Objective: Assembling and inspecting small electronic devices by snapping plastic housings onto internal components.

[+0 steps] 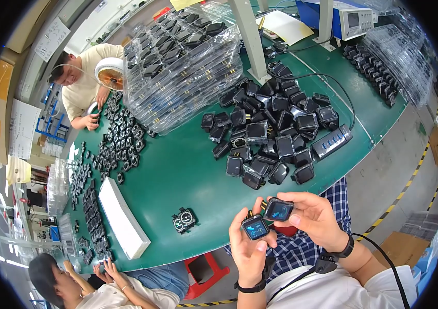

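Observation:
My left hand [250,247] is closed around a black square smartwatch [254,227] whose screen is lit with blue figures. In my right hand [314,219] I grip a second smartwatch [279,209], tilted, its screen also lit. The two watches are close together above my lap, beside the table edge. Short gold-coloured pieces [264,205] stick out near their upper left sides. Beyond my hands lies a big heap of black square watch bodies [275,131] with dark screens. Left of my hands, a pair of watch bodies with round lit dials [183,220] rests on the green table [178,170].
A multi-port hub [332,142] with a black cable lies right of the heap. Stacked clear trays [183,92] of watch parts rise behind. A long white box [123,219] stands at left. Two co-workers handle parts at the table's left side. A red stool [206,275] is below.

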{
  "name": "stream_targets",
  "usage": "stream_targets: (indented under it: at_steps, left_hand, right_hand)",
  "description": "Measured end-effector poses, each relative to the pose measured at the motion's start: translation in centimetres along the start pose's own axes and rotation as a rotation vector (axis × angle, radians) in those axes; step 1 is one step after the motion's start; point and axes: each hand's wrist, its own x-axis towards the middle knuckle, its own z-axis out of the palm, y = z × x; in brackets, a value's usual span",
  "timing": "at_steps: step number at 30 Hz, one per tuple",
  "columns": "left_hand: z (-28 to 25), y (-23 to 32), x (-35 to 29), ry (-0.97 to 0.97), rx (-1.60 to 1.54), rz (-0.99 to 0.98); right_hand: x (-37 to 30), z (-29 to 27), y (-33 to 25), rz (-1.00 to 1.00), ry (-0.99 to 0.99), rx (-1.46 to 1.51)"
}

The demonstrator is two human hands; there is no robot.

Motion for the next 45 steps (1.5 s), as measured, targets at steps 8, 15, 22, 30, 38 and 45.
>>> stream_targets:
  at_steps: [8, 15, 22, 30, 38, 45]
  left_hand:
    - [0.2, 0.0, 0.2, 0.013, 0.088, -0.031]
    - [0.2, -0.3, 0.3, 0.010, 0.053, 0.002]
    - [0.0, -0.6, 0.5, 0.023, -0.006, -0.022]
    - [-0.3, -0.4, 0.7, -0.044, -0.396, -0.104]
    - [0.9, -0.6, 0.7, -0.358, -1.509, -0.290]
    - [2.4, -1.9, 1.4, -0.791, -1.979, -0.394]
  right_hand:
    - [0.3, 0.1, 0.2, 0.008, 0.048, -0.046]
    - [0.3, -0.2, 0.4, -0.021, 0.068, -0.042]
    - [0.4, -0.4, 0.1, 0.019, 0.071, 0.031]
    - [0.5, -1.0, -0.1, 0.092, -0.050, 0.183]
    - [0.0, -1.5, 1.0, 0.284, -0.102, 0.742]
    - [-1.2, -2.2, 3.7, 0.203, -0.425, 0.903]
